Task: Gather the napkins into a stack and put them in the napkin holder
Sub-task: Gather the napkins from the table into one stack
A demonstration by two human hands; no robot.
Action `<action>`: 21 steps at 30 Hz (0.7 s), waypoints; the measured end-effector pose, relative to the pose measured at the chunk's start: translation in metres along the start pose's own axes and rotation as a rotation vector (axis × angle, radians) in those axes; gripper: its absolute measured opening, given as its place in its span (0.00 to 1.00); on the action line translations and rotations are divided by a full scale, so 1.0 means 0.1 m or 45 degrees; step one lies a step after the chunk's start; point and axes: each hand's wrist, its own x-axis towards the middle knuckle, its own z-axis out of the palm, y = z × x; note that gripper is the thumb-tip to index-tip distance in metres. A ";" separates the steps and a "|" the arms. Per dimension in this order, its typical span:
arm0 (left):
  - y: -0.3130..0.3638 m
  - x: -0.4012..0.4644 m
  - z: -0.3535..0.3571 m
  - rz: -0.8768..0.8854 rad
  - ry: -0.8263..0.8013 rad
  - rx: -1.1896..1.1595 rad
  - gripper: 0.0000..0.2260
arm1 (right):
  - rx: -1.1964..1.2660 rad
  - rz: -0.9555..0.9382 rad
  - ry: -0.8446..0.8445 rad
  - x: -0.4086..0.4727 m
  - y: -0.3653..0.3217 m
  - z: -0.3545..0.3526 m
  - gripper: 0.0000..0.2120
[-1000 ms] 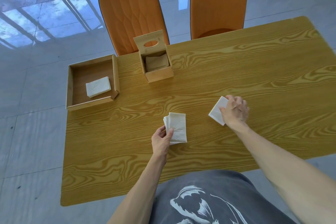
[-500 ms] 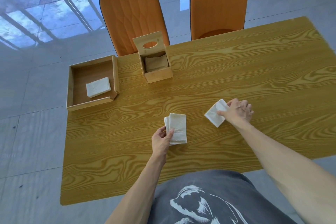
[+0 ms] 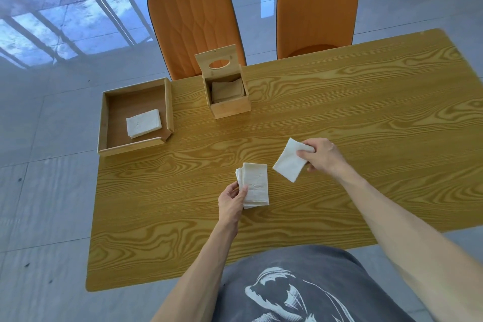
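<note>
A gathering step is judged to be in hand. A stack (image 3: 254, 185) of white napkins is pinched at its near left edge by the left hand (image 3: 231, 200), thumb on top, and seems to rest on the table (image 3: 366, 117). Just right of the stack, a single napkin (image 3: 288, 159) is held by one corner between the closed fingers of the right hand (image 3: 320, 155), seemingly lifted a little off the wood.

Next, the loose napkin would need to be laid squarely on the stack, edges matched.

Far beyond the stack, the holder (image 3: 227, 89), a small wooden box with its lid raised, is seen with napkins already inside. Beyond and left of the stack, a shallow tray (image 3: 167, 102) holds another small pile (image 3: 143, 123).

The table is yellow wood with bold grain. Two orange chairs (image 3: 194, 26) are set at its far side, on a glossy pale tiled floor (image 3: 47, 191).
</note>
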 end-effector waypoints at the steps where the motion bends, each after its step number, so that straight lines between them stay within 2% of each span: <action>1: 0.01 -0.01 0.00 -0.004 -0.003 -0.002 0.17 | 0.044 -0.015 -0.094 0.01 -0.05 -0.01 0.06; 3: 0.02 -0.02 0.00 -0.015 -0.008 -0.011 0.17 | 0.128 0.001 -0.280 0.03 -0.16 0.00 0.05; 6: 0.04 -0.03 0.00 -0.031 -0.013 -0.031 0.14 | 0.092 0.011 -0.479 0.03 -0.28 0.11 0.07; 9: 0.07 -0.05 0.00 -0.052 -0.009 -0.026 0.12 | 0.101 0.030 -0.598 0.02 -0.34 0.32 0.06; 12: 0.09 -0.06 0.00 -0.072 -0.027 -0.023 0.14 | 0.093 0.046 -0.676 0.00 -0.33 0.51 0.05; 15: 0.10 -0.06 0.00 -0.069 -0.038 -0.018 0.17 | 0.075 0.047 -0.675 0.02 -0.28 0.63 0.05; 18: 0.12 -0.06 -0.01 -0.071 -0.051 -0.062 0.16 | 0.042 0.024 -0.611 0.06 -0.23 0.73 0.04; 21: 0.12 -0.07 -0.01 -0.054 -0.073 -0.039 0.19 | -0.015 -0.028 -0.511 0.09 -0.18 0.81 0.03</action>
